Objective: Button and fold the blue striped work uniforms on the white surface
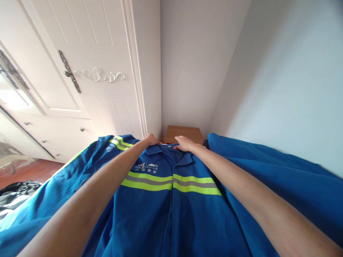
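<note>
My left hand and right hand are apart, each at one side of the blue jacket's collar (whether the fingers pinch the cloth or merely rest there, I cannot tell). Between my forearms I see the jacket laid front up, yellow-and-grey bands across its chest, with more blue clothing on either side. Beyond the collar I make out a wooden surface, with a white wardrobe to the left.

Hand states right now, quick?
Left hand: on the blue jacket's collar, fingers curled.
Right hand: at the collar's other side, fingertips on it; firm grip can't be told.
</note>
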A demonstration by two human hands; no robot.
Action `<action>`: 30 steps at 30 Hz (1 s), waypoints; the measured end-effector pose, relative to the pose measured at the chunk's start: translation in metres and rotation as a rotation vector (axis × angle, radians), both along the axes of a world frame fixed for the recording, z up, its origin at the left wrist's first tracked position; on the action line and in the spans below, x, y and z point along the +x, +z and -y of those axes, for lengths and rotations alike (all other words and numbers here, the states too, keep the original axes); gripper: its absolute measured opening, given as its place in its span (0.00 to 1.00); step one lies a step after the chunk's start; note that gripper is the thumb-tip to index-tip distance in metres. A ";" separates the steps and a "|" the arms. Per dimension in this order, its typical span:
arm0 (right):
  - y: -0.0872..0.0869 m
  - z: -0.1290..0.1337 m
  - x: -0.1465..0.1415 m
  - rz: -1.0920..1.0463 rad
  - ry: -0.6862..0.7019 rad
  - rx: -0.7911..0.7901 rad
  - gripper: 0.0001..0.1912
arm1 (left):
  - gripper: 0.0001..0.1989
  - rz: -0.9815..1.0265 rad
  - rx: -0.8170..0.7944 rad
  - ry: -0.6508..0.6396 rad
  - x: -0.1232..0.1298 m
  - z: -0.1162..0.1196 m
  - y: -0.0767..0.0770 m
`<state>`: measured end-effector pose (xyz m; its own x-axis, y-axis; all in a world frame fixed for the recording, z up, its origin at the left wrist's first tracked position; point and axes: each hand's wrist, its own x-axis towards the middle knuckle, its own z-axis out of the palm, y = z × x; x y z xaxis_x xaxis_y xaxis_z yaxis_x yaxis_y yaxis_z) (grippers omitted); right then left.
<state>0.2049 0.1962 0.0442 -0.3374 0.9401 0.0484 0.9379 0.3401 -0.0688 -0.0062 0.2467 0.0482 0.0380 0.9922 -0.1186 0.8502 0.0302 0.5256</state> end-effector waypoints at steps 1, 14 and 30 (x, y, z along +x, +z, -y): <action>-0.005 0.003 -0.001 0.013 0.020 0.005 0.25 | 0.11 -0.024 0.015 -0.010 0.002 0.000 -0.002; -0.003 0.080 0.008 0.230 0.356 -0.036 0.28 | 0.10 -0.168 0.220 -0.067 0.011 0.027 -0.018; 0.050 0.144 0.011 0.023 0.361 -0.285 0.33 | 0.24 -0.174 0.378 -0.156 0.005 0.052 -0.002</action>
<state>0.2157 0.0523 0.0941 -0.6440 0.7367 -0.2061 0.7649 0.6163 -0.1873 -0.0017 0.1948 0.0463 0.2023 0.9510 0.2339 0.9059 -0.2725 0.3241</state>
